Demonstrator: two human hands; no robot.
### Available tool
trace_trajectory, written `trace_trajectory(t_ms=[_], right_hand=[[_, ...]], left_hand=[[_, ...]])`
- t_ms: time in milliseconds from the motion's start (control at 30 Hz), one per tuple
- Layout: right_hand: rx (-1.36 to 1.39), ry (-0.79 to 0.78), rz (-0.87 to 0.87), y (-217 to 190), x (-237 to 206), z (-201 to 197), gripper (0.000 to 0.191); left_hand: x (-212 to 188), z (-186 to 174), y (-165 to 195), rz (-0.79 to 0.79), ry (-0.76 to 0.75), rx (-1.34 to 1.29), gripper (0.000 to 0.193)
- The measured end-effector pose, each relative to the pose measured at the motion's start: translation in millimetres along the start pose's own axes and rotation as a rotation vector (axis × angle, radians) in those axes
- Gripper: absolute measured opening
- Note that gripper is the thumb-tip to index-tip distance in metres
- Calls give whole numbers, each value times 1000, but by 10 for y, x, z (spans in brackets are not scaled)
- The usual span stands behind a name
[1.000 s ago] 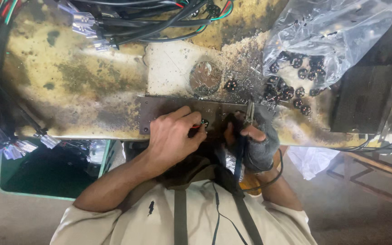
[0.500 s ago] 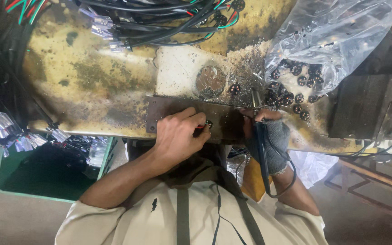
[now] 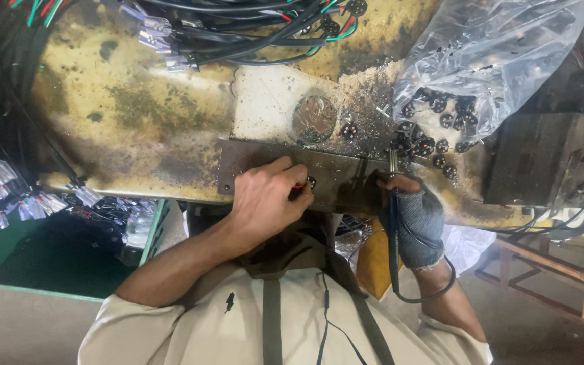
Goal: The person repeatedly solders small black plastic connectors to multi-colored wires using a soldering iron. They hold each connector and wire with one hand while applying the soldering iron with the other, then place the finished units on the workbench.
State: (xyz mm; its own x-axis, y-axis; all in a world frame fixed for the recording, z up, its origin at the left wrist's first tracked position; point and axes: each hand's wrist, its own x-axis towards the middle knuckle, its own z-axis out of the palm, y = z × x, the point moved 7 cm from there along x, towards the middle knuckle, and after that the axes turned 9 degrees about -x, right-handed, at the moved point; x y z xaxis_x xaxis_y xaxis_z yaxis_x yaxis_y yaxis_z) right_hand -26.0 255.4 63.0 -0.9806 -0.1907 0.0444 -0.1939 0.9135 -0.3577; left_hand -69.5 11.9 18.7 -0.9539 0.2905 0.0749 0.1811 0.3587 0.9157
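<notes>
While the left hand (image 3: 265, 203) lies knuckles-up on the dark metal plate (image 3: 332, 177) at the near edge of the worktop (image 3: 136, 115), its fingers are curled tight and pinch a small black round connector (image 3: 310, 182) with a bit of red wire showing beside it. The right hand (image 3: 415, 215), in a grey fingerless glove, is clenched around a soldering iron (image 3: 393, 177) whose metal tip points up and away over the plate's right end, with its dark cord (image 3: 400, 270) looping down past the wrist. The plate sits flat on the stained yellow worktop, just in front of a round shiny metal disc (image 3: 314, 118) and a patch littered with solder scraps. More black round connectors (image 3: 422, 145) lie loose just beyond the iron's tip, spilling from a clear plastic bag (image 3: 495, 61) at the right. A bundle of black, red and green wires (image 3: 238, 30) with terminal ends crosses the far side of the worktop. Below the worktop's left edge stands a green bin (image 3: 69, 250), with small clear packets (image 3: 8, 196) beside it. A dark metal block (image 3: 542, 162) stands at the right edge.
</notes>
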Motion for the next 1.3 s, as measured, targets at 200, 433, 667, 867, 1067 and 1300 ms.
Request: trace_trajectory(t_ms=[200, 433, 667, 867, 1067, 1300], right_hand=[[-281, -169, -102, -124, 51, -43, 38], [-631, 85, -377, -514, -82, 184, 36], [-342, -206, -49, -125, 180, -30, 45], [157, 85, 108, -127, 549, -58, 64], [441, 254, 89, -428, 214, 542, 59], [360, 268, 119, -393, 169, 682, 55]], left_hand=[[11, -18, 25, 8, 10, 11, 15], [-15, 18, -2, 20, 9, -7, 17], [14, 26, 25, 23, -3, 9, 16], [15, 49, 48, 54, 36, -19, 15], [16, 118, -1, 39, 1, -1, 14], [-38, 92, 115, -15, 60, 48, 16]])
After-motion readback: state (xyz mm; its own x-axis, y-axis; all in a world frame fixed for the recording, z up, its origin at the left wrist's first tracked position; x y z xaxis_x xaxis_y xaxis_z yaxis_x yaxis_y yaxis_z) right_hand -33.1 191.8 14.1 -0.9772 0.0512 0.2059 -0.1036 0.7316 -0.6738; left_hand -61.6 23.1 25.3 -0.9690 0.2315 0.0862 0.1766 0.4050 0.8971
